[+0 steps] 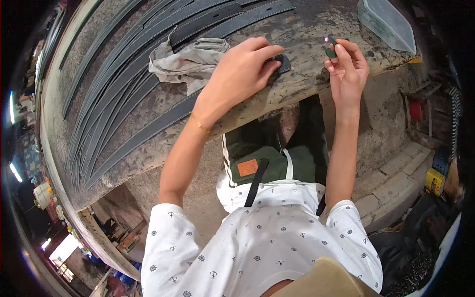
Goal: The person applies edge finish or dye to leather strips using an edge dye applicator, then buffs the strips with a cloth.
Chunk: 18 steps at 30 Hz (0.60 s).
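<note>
Several long dark leather belt straps with pale edge stitching fan out over the worn workbench. My left hand (242,72) has its fingers curled round the end of the nearest belt strap (166,118), whose tip (284,63) shows past the fingers. A crumpled grey cloth (185,59) lies beside this hand, on top of other straps. Raised near the bench edge, my right hand (348,67) pinches a small dark green object (331,51) with a pinkish spot at its upper end. Its exact kind is too small to make out.
A clear plastic container (387,24) stands at the far right of the stained workbench (302,79). A yellow box (435,182) sits low on the right, below a wooden frame (418,109) against the wall. Brick ledges (391,180) run along the floor there.
</note>
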Each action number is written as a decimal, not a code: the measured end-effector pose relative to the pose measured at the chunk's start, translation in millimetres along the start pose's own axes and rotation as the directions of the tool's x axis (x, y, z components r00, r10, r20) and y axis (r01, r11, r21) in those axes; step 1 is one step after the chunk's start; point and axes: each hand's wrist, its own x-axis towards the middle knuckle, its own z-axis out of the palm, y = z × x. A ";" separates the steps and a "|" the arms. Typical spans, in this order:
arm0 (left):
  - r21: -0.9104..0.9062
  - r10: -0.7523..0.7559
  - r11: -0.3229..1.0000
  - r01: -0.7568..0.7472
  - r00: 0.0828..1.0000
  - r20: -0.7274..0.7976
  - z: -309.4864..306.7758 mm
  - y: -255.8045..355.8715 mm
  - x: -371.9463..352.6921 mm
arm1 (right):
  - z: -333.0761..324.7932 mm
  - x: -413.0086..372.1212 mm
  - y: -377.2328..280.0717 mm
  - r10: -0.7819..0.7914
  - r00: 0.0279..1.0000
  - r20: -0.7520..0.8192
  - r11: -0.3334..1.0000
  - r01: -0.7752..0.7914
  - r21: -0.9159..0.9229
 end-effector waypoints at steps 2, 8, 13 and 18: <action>0.033 0.060 0.998 -0.062 0.996 0.059 10.0 -2.2 12.9 | 0.5 -1.3 -2.3 0.006 1.000 -0.008 1.000 -0.007 -0.021; 0.040 -0.017 0.999 0.014 0.997 0.078 12.6 24.9 5.0 | 3.1 -1.7 -4.2 0.017 1.000 0.000 1.000 -0.017 -0.020; 0.174 -0.031 0.985 0.020 0.998 0.061 23.4 33.3 3.0 | 1.2 -0.7 -1.2 0.012 1.000 0.022 1.000 -0.012 -0.009; 0.263 0.013 0.964 -0.030 0.998 0.066 30.3 36.2 0.5 | 7.6 -4.9 -9.5 0.027 0.999 0.021 0.997 -0.025 -0.076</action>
